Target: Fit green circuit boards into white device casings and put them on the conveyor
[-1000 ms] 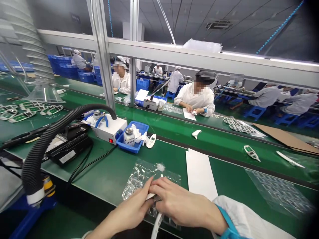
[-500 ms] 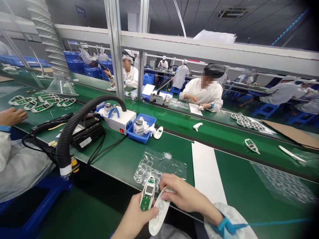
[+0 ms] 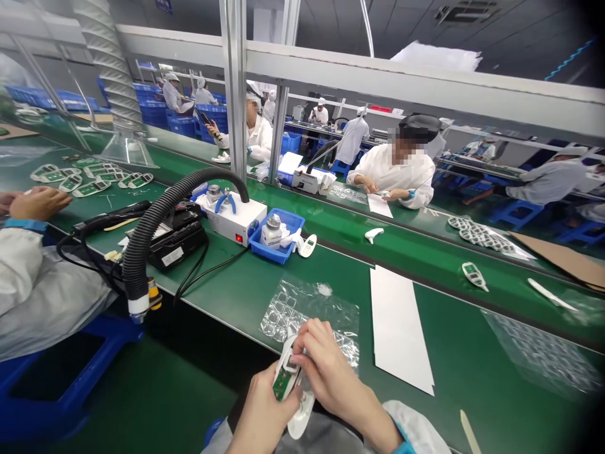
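Circuit-board housing (image 3: 282,383), at the worktop's (image 3: 231,287) near edge: probably light, rigid, delicate inside; best held by its rim. Left hand (image 3: 262,400): fingers gripping housing and white shell (image 3: 300,424). Right hand (image 3: 326,364): fingers bent over screen end, grip unclear.

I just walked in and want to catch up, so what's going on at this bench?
The left hand holds an open white casing with a green circuit board inside, plus a loose white shell. The fingers of the right hand are at the casing's upper end. Just beyond lies clear plastic packaging. Across the belt, a person handles a small white part.
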A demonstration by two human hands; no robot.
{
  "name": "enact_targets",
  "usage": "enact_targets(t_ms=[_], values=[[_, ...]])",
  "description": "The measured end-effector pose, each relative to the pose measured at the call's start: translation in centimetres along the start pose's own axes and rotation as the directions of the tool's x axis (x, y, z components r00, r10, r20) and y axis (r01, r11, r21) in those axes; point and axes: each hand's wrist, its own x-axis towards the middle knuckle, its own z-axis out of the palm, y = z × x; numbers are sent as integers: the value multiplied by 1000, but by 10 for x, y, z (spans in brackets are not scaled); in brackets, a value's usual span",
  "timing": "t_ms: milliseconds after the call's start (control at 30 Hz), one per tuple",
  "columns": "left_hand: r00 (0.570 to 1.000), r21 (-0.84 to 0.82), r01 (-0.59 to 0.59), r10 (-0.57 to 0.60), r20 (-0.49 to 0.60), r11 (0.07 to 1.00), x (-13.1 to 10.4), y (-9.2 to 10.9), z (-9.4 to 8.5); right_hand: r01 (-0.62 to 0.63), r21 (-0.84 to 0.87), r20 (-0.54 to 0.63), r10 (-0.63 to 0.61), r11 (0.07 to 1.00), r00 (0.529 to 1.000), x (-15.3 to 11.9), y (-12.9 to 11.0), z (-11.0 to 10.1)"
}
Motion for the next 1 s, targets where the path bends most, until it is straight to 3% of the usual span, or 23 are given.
enact_targets(t_ms=[133, 200, 267, 333, 367, 467, 533, 633, 767, 1000], values=[[999, -219, 20, -8, 54, 976, 4, -7, 1, 252, 20, -98, -249, 967, 963, -11, -12, 2], [995, -319, 101, -89, 52, 942, 3, -8, 1, 263, 126, -171, -240, 957, 956, -10, -7, -3], [977, -392, 205, -208, 34, 897, 1, -6, -1, 75, 164, -256, -31, 984, 966, 1, 14, -12], [960, -449, 261, -278, 29, 855, -2, -1, -4, -245, 116, -293, 269, 963, 917, 19, 52, -21], [958, -471, 263, -285, 26, 842, -3, 1, -5, -315, 101, -295, 331, 944, 896, 29, 74, -25], [966, -490, 205, -255, -35, 847, -4, 4, -10, -387, 42, -254, 384, 921, 888, 50, 127, -29], [965, -456, 151, -231, -125, 877, -2, 2, -14, -394, -9, -240, 381, 919, 893, 55, 140, -26], [945, -401, 93, -208, -253, 911, 2, -3, -20, -365, -56, -207, 347, 929, 915, 59, 129, -11], [929, -367, 57, -184, -322, 929, 7, -8, -28, -335, -73, -128, 324, 940, 937, 64, 102, 19], [907, -364, 48, -194, -375, 930, 9, -5, -37, -416, -78, -226, 390, 906, 892, 62, 94, 49]])
